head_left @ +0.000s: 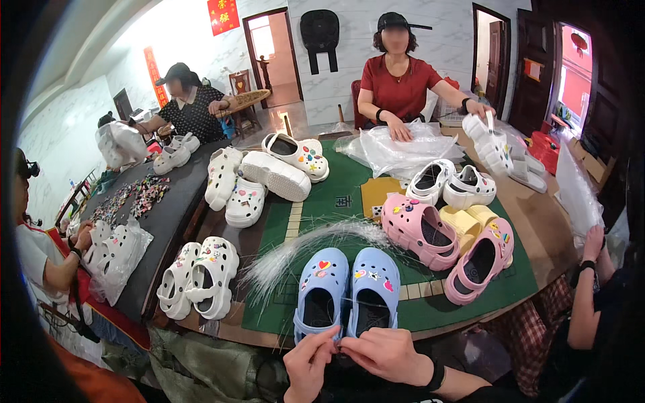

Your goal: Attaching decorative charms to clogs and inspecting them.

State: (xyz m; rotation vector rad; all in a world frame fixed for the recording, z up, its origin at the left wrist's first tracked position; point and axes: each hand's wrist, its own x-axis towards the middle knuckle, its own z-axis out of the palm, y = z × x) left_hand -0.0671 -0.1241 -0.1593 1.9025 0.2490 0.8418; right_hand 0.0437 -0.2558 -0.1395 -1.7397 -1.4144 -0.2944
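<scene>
Head view: pale blue clog pair at near edge of green mat, toes pointing away, heels toward wearer, long axes running front to back. Left hand and right hand both just below the pair's heels, fingertips meeting at the gap between the two heels. Each grip pinched together on something thin and hard to make out, perhaps a clear strand; exact object not discernible. Right hand touching or nearly touching the right clog's heel strap; left hand at the left clog's heel, equally near. Bundle of clear plastic strands just left of the blue pair, fanned across the mat. Pink clogs right of the blue pair, yellow clogs between them. White clog pair left of the blue pair, on the worktop edge. Other people seated beyond, well apart.
</scene>
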